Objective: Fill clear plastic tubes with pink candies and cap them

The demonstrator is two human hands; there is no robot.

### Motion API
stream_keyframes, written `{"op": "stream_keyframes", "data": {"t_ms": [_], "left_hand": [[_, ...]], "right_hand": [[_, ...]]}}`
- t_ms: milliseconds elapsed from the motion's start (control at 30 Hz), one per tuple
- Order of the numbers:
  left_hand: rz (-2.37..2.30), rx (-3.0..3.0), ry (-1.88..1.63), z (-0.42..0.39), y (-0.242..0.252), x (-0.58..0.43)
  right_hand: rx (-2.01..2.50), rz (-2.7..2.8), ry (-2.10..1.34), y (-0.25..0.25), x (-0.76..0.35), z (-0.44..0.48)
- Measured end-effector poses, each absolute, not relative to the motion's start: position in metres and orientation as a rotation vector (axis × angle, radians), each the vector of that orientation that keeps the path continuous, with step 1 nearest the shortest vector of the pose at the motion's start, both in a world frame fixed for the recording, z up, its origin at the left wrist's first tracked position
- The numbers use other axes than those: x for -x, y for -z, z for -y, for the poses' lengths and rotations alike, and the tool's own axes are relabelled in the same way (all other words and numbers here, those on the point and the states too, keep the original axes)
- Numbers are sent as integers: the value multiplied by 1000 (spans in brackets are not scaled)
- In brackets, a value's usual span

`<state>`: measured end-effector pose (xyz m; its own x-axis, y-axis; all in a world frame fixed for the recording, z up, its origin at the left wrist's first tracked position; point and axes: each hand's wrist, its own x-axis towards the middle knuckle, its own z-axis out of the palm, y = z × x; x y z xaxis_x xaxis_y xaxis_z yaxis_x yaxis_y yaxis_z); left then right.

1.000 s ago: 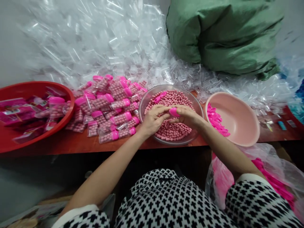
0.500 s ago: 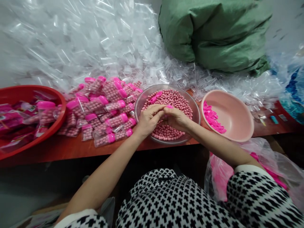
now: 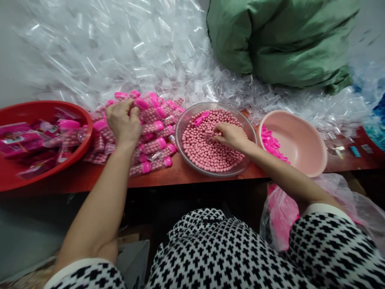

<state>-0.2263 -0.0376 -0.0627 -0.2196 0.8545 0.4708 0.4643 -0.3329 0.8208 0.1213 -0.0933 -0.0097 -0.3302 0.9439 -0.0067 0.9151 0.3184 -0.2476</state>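
Observation:
My left hand (image 3: 124,122) is over the heap of clear bead bottles (image 3: 152,127) with pink caps. Its fingers curl downward beside one pink cap (image 3: 141,104), and whatever lies under them is hidden. In the middle, a metal bowl (image 3: 179,150) is filled with round pink beads (image 3: 207,156). My right hand (image 3: 231,135) is low over these beads, thumb and fingers drawn together. A see-through piece (image 3: 209,134) shows at its fingertips, too blurred to name. A bright pink plastic piece (image 3: 201,118) rests on the beads near the bowl's back.
A red basin (image 3: 86,146) with pink packages stands at the left. To the right, a pale pink basin (image 3: 306,148) holds bright pink pieces (image 3: 272,144). Empty clear containers (image 3: 120,48) pile up behind, beside a green sack (image 3: 282,44). A plastic bag (image 3: 282,216) hangs below the table edge.
Both hands were together over the bead bowl, with a pink cap between them. My left hand has moved left to the bottle heap; my right hand has stayed at the bowl.

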Motion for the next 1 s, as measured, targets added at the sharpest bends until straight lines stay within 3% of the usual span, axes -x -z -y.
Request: {"op": "stream_keyframes", "data": {"t_ms": [100,200,333,533,733,1000], "left_hand": [[-1589,-1698,-1537,31,63,232],[-1312,-1696,-1491,35,54,225],[-1490,-1753,-1705,53,41,192],[-1160,-1877,-1213,93,38,98],[-785,-1367,-940,98,40,62],[-758,-1152,-900,101,31,64]], "right_hand": [[1789,2451,-239,15,-108,95],[1790,2398,-277,22,-106,89],[1675,2127,-631,27,-114,81],[1211,1664,-1240,13,-129,87],[931,1758,-1333,4,-143,103],[826,1794,-1410,18,-150,101]]}}
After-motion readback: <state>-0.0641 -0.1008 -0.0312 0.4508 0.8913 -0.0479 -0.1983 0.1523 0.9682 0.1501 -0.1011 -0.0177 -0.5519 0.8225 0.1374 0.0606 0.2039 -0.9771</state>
